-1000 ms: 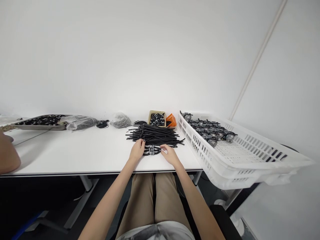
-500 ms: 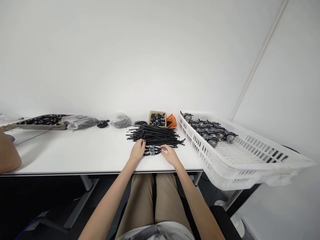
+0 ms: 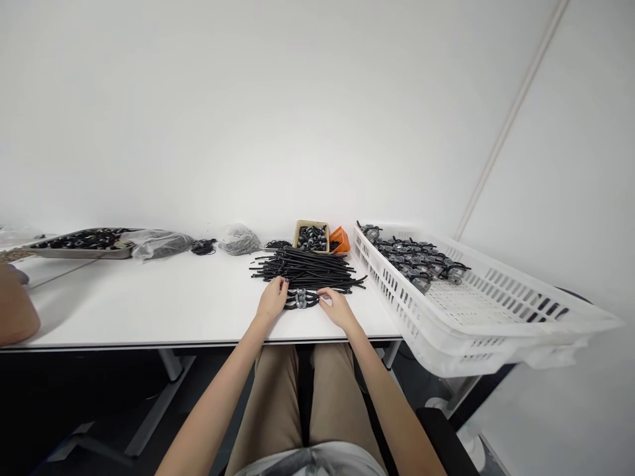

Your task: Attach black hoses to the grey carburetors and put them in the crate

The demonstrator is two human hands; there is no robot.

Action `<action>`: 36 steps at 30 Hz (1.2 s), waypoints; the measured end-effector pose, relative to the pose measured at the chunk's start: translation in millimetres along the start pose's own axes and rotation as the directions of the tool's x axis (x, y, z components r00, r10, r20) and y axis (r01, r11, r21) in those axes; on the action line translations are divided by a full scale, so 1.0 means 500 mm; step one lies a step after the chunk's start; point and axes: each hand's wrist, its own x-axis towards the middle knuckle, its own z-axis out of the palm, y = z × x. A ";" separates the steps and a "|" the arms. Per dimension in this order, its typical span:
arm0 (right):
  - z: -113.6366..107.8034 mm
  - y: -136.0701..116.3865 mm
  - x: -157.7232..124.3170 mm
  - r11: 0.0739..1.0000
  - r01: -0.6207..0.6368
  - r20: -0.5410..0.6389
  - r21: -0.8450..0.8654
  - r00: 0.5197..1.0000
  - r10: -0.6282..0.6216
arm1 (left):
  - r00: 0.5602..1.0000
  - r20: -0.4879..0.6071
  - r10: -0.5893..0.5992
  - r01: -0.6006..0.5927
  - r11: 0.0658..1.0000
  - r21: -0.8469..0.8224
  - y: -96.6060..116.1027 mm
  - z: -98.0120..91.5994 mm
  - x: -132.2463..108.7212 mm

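Observation:
On the white table in front of me lie several short black tubes [image 3: 311, 301] joined at their middle by grey plastic clips [image 3: 300, 299]. My left hand [image 3: 272, 299] is closed at their left end, thumb and fingertips together, its grip partly hidden. At the right end my right hand [image 3: 337, 308] pinches the tube tips between thumb and fingers. Just beyond both hands is a pile of long black tubes [image 3: 310, 264], lying roughly sideways across the table.
Behind the pile stand a beige bin [image 3: 297, 231] of grey-black parts and an orange basket [image 3: 340, 237]. A large white crate [image 3: 476, 317] to the right holds finished-looking clip-and-tube pieces [image 3: 417, 258]. Leftward are plastic bags [image 3: 241, 239], a metal tray [image 3: 82, 253] and another person's arm [image 3: 17, 307].
Both hands stay in place at the ends of the joined tubes. The view has shifted very slightly, and my legs have moved a little.

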 end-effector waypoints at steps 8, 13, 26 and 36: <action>-0.001 -0.001 -0.001 1.000 0.002 0.001 -0.004 1.000 -0.002 | 1.000 0.002 -0.007 0.007 1.000 -0.010 -0.001 0.001 0.000; 0.000 0.001 -0.001 1.000 0.001 0.003 0.002 1.000 -0.001 | 1.000 -0.001 -0.015 0.015 1.000 -0.011 0.003 -0.001 -0.001; -0.003 -0.005 -0.001 1.000 0.002 0.004 0.001 1.000 -0.002 | 1.000 0.003 -0.001 0.001 1.000 -0.010 -0.001 0.001 0.000; 0.000 -0.001 0.000 1.000 0.005 0.004 0.002 1.000 -0.005 | 1.000 0.005 0.010 -0.010 1.000 -0.003 -0.002 0.001 0.000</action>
